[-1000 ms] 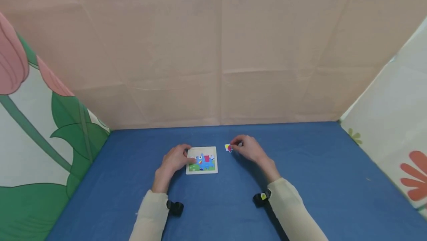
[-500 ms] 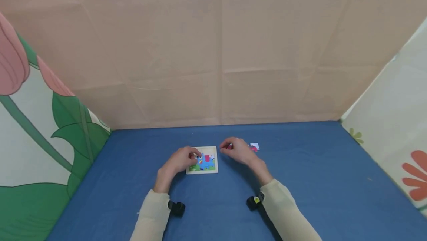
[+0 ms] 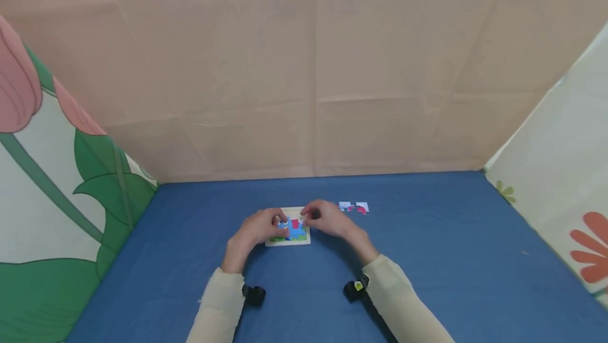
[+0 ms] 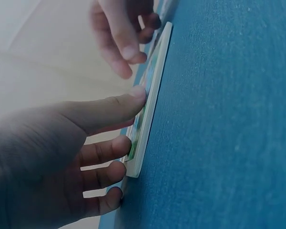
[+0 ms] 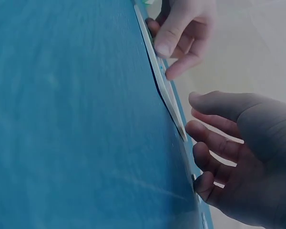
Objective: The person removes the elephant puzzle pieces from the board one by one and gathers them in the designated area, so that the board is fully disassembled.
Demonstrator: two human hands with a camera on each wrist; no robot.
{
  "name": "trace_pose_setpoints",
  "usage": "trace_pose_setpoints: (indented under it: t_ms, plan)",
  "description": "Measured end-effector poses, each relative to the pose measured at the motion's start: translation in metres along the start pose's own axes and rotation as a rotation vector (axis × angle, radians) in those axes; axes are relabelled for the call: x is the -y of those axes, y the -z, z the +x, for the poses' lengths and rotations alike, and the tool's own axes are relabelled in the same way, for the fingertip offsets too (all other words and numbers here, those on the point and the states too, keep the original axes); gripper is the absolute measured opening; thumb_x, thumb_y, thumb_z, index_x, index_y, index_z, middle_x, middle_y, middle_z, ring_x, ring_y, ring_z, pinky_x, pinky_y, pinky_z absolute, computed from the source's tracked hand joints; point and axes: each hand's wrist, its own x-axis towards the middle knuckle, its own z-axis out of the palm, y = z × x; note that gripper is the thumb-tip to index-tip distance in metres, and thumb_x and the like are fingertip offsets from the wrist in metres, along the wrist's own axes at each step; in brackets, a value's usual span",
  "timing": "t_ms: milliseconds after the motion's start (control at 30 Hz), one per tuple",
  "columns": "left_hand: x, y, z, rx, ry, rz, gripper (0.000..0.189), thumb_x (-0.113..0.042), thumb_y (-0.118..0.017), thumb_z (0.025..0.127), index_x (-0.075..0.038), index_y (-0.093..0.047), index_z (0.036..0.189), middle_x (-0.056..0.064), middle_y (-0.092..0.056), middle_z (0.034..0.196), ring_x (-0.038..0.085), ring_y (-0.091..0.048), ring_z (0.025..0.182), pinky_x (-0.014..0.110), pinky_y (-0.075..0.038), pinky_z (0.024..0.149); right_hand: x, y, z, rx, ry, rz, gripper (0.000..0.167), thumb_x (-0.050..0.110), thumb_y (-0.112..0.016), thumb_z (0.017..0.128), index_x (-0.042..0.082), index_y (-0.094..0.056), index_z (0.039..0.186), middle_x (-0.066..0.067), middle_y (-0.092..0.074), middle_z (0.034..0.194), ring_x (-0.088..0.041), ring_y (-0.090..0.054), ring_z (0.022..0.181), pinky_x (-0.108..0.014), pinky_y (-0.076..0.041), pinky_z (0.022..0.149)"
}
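A small square picture puzzle in a pale wooden frame lies flat on the blue cloth, with blue, red and green pieces inside. Over its left side is my left hand; in the left wrist view its thumb touches the puzzle surface, and the other fingers bend loosely beside the frame's edge. My right hand hovers over the upper right corner, thumb and index finger close together. Whether a piece sits between these fingertips is hidden. Two loose puzzle pieces, one nearer and another farther right, lie beyond the right hand.
Blue cloth covers the table. Behind it rises a creased beige backdrop. A flower-printed panel stands at the left, and a white one at the right.
My right hand has moved left from the loose pieces to the frame, uncovering two pieces. Something pink showed in its fingers earlier. The left fingers have shifted from the frame's edge over the picture.
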Motion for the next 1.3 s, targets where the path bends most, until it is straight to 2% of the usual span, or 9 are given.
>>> trace_pose_setpoints:
  t_ms: [233,400,833,1300]
  plan:
    - [-0.0018,0.0005,0.0025,-0.009,0.014,0.005,0.035,-0.038,-0.081,0.082,-0.021,-0.07,0.111,0.0,-0.059,0.085,0.018,-0.053,0.077,0.035,-0.038,0.068,0.0025,-0.0042,0.0024,0.012,0.007,-0.043,0.025,0.014,-0.076,0.086,0.006,-0.072,0.11,-0.003,-0.062,0.088,-0.014,-0.053,0.079,-0.029,-0.045,0.071]
    - [-0.0024,0.0012,0.0018,-0.002,0.028,0.001,0.035,-0.038,-0.081,0.082,-0.022,-0.07,0.111,0.0,-0.059,0.085,0.018,-0.053,0.077,0.035,-0.038,0.068,0.0031,-0.007,0.0014,0.017,-0.021,-0.077,0.027,0.015,-0.078,0.085,0.007,-0.072,0.11,-0.004,-0.061,0.09,-0.014,-0.053,0.079,-0.029,-0.046,0.072]
    - [-0.0004,0.0001,0.0006,-0.009,0.017,-0.019,0.033,-0.037,-0.081,0.082,-0.021,-0.07,0.108,0.0,-0.06,0.085,0.018,-0.053,0.076,0.034,-0.038,0.067,0.0054,-0.0074,-0.0003,0.02,-0.062,-0.078,0.022,0.017,-0.077,0.086,0.008,-0.074,0.107,-0.001,-0.06,0.091,-0.014,-0.053,0.081,-0.031,-0.047,0.076]
    - [-0.003,0.0002,-0.0012,-0.016,0.03,-0.019,0.032,-0.038,-0.081,0.081,-0.021,-0.071,0.107,-0.001,-0.06,0.087,0.018,-0.053,0.078,0.035,-0.038,0.069,0.0038,-0.0084,0.0004,0.011,-0.007,-0.055,0.019,0.012,-0.077,0.086,0.011,-0.068,0.103,-0.002,-0.06,0.09,-0.015,-0.054,0.082,-0.032,-0.046,0.076]
